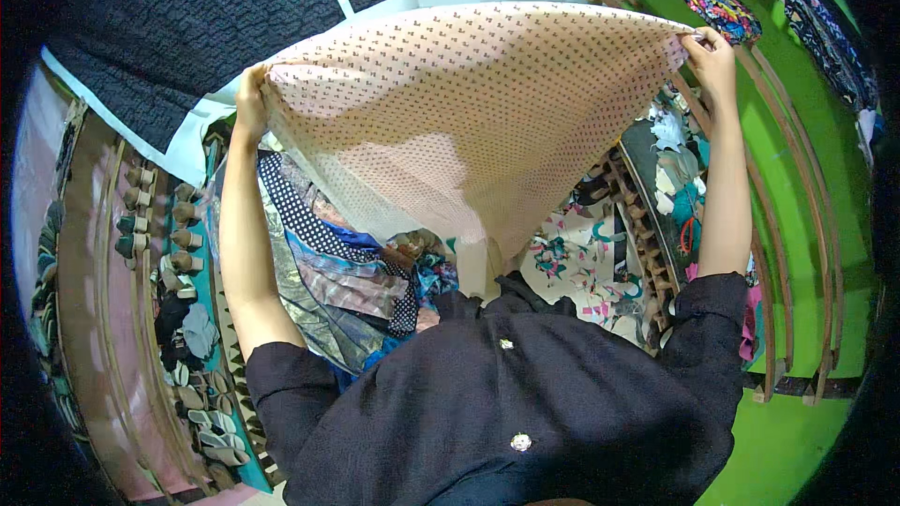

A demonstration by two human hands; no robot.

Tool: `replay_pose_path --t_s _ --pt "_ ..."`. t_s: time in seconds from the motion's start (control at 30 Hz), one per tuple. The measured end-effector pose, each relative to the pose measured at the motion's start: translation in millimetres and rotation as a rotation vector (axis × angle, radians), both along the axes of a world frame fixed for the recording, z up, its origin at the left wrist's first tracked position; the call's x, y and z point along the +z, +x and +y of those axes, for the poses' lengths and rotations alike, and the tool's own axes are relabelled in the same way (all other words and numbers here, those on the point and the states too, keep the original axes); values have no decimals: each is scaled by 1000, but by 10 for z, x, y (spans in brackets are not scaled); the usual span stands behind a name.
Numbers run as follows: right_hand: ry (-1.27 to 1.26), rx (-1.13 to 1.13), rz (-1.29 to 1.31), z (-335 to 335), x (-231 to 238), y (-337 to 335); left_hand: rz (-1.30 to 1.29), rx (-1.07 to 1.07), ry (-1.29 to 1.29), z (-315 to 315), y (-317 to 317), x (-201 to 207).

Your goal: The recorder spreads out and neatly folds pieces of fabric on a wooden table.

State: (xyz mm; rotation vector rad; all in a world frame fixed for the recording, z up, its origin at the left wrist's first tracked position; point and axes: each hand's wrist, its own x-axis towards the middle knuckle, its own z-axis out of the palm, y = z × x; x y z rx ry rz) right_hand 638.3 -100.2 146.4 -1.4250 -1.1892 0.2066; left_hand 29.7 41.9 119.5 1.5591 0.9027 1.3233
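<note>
A pale pink fabric piece (478,84) with small dark motifs hangs stretched between my raised hands. Its top edge bows across the far side, and the cloth narrows toward my chest. My left hand (251,105) grips the upper left corner with its fingers closed. At the upper right corner, my right hand (712,61) pinches the edge between thumb and fingers. A shadow falls over part of the cloth. Behind its lower left side lies a heap of mixed fabrics, with a dark polka-dot cloth (291,215) and a brownish printed cloth (352,290).
Shoes (187,239) line narrow racks on the left. Scraps (581,253) litter the floor on the right, beside a wooden rack (637,206). Folded patterned fabrics (717,7) sit by the green wall (797,215). A dark textured cloth (187,28) with a white border hangs beyond.
</note>
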Motion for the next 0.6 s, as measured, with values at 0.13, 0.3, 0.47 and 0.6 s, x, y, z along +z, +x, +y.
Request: replay_pose_path --t_s 0.13,0.3,0.47,0.6 --pt "-7 -3 21 -22 9 63 54 -104 -60 -307 224 310" --pt "21 -50 63 17 -73 104 349 -87 188 -76 63 280" --pt "204 -6 35 58 -16 272 266 97 247 38 106 404" --pt "186 -1 116 123 57 286 93 128 240 132 226 511"
